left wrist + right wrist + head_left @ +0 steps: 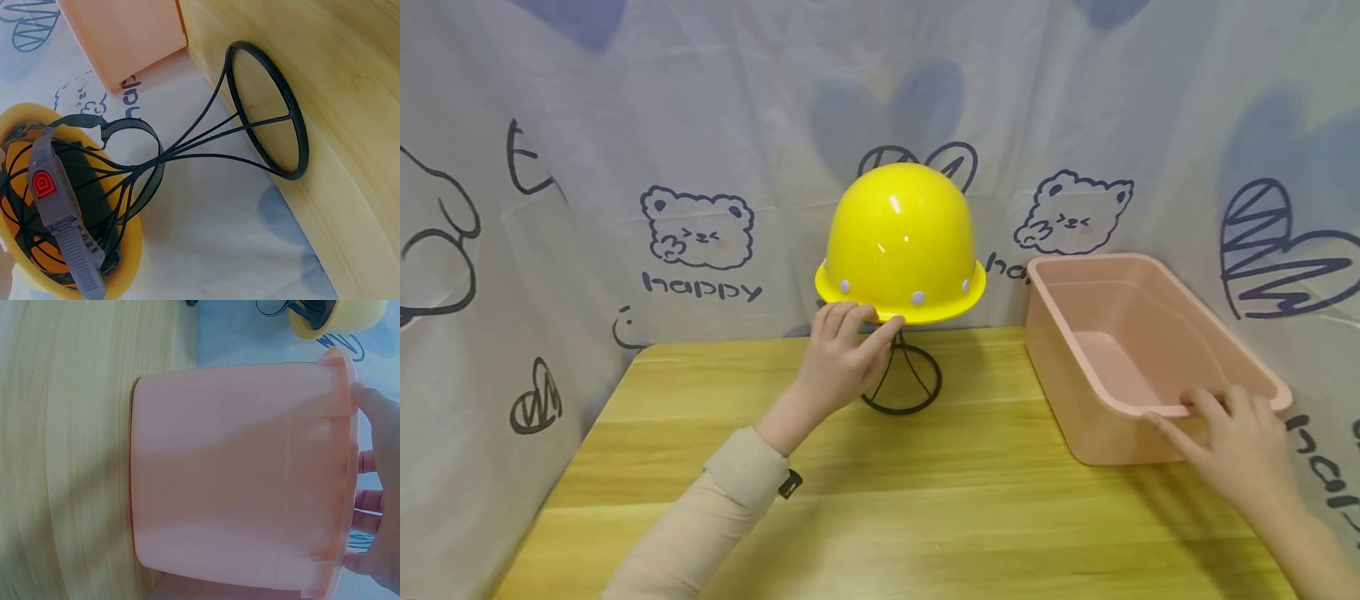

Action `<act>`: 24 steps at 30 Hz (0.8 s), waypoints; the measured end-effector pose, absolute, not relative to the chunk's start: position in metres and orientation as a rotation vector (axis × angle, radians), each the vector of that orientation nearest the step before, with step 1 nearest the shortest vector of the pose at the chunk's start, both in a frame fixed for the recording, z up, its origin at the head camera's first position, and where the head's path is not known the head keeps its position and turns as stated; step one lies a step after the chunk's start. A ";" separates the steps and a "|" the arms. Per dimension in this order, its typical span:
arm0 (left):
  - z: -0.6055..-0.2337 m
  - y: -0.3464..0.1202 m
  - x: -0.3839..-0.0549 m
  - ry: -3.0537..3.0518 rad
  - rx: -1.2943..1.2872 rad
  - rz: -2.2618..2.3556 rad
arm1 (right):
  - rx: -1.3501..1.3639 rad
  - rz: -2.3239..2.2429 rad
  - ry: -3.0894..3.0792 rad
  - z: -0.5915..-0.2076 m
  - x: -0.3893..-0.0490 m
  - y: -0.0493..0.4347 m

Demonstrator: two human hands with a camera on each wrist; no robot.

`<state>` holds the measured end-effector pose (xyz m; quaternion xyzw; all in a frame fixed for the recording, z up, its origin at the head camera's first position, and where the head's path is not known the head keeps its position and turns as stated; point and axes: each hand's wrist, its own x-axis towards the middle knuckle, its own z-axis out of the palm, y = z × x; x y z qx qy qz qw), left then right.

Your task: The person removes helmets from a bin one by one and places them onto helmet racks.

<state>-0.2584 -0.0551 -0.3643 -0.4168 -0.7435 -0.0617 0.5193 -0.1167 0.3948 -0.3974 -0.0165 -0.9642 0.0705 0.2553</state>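
Observation:
A yellow hard hat (904, 233) with white studs sits atop a black wire stand (901, 410). My left hand (842, 362) holds the front of its brim, fingers and thumb at the edge. In the left wrist view, the hat's underside shows a grey strap with a red button (44, 184) and dark webbing; only slivers of the hand appear there. To the right stands a pink plastic bin (1075, 400), upright on the table. My right hand (1247, 446) grips its near rim, fingers hooked over the inside and thumb along the outside.
The wooden table (880, 517) bears the stand and bin. Directly behind rises a whitish cloth backdrop (700, 108) with bear and heart drawings; it also flanks both sides. The bin's right side is close to the cloth.

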 end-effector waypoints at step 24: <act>-0.373 -0.046 -0.248 -1.819 -0.973 -0.092 | -0.035 0.241 -2.608 -0.400 -0.117 0.397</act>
